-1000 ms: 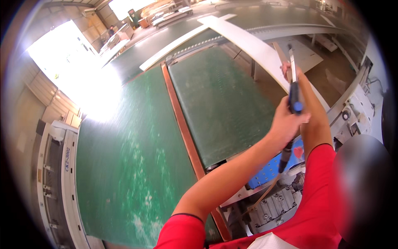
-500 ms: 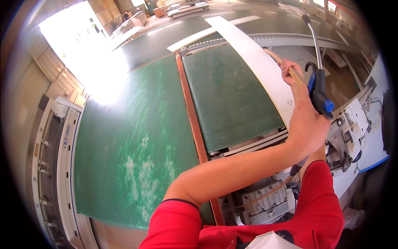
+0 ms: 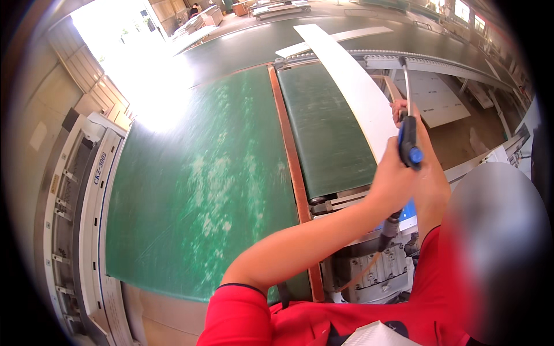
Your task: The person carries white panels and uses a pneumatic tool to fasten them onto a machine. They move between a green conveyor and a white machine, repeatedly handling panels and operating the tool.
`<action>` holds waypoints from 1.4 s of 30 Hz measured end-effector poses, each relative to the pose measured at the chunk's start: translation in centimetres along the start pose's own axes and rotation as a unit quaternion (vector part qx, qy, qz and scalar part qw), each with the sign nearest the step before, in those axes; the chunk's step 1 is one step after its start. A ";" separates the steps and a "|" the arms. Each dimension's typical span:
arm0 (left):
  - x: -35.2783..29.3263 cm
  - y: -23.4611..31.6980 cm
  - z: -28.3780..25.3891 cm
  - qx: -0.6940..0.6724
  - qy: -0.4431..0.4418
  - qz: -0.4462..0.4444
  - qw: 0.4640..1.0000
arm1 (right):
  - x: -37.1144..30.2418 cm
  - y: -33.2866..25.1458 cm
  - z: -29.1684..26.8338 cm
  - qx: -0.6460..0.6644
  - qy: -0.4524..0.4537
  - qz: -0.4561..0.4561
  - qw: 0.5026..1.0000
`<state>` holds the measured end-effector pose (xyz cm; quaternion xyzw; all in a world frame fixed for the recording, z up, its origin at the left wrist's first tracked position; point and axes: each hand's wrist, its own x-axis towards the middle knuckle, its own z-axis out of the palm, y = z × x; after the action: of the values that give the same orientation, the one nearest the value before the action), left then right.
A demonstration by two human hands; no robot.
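Observation:
My left hand [image 3: 393,180] is closed round the handle of a black and blue air blow gun [image 3: 408,137]. Its thin metal nozzle points away from me, and a hose fitting [image 3: 390,225] hangs below. Partly behind the gun, my right hand [image 3: 398,109] is closed on a narrow wooden strip [image 3: 393,90]; its fingers are partly hidden. Beside that hand, a long white board [image 3: 345,75] slants across the green conveyor belt [image 3: 326,127]. The board's near end lies by my hands. A second white strip [image 3: 363,33] crosses under its far end.
A wide green belt [image 3: 196,173] lies left of a brown divider strip [image 3: 290,155]. Machine parts [image 3: 375,271] sit below my arms. A pale panel [image 3: 435,98] is low at the right. A blurred grey rounded shape [image 3: 499,236] fills the lower right. Stacked boards [image 3: 283,9] stand far back.
The air blow gun and my left hand have moved left in the picture, and the nozzle has swung left. The view has shifted. A blurred grey shape has come in at the lower right.

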<state>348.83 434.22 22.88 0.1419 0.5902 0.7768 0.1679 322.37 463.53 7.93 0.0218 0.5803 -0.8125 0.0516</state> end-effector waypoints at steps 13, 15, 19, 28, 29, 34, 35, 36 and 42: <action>-19.4 -7.3 -16.4 0.011 0.016 0.007 1.000 | -20.1 -0.2 20.7 0.008 0.236 -0.097 0.967; -22.3 -9.6 -19.5 0.013 0.068 0.050 0.996 | -24.5 -0.5 22.9 -0.027 0.252 -0.135 0.958; -26.7 -10.0 -27.1 -0.225 0.164 0.011 0.960 | -34.1 0.1 26.5 -0.092 0.271 -0.209 0.935; -30.7 -6.4 -42.5 -0.169 0.133 -0.146 0.966 | -52.0 5.7 26.9 -0.187 0.451 -0.278 0.827; -31.0 -6.8 -41.9 -0.159 0.123 -0.167 0.965 | -53.7 6.4 26.8 -0.185 0.469 -0.281 0.817; -30.1 -11.9 -35.6 -0.046 0.005 -0.287 0.957 | -61.6 10.0 25.5 -0.148 0.577 -0.293 0.748; -29.9 -12.5 -34.6 -0.033 -0.016 -0.304 0.952 | -62.7 10.5 25.1 -0.134 0.594 -0.297 0.735; -29.7 -12.9 -33.7 -0.020 -0.024 -0.300 0.954 | -63.9 11.0 24.4 -0.122 0.611 -0.280 0.730; -28.3 -13.3 -31.3 -0.013 -0.010 -0.322 0.947 | -69.8 15.3 18.1 0.066 0.625 -0.221 0.745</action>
<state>362.54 398.18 1.23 -0.0500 0.5923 0.6879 0.4165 393.81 445.60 6.12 0.3991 0.4159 -0.6418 -0.5058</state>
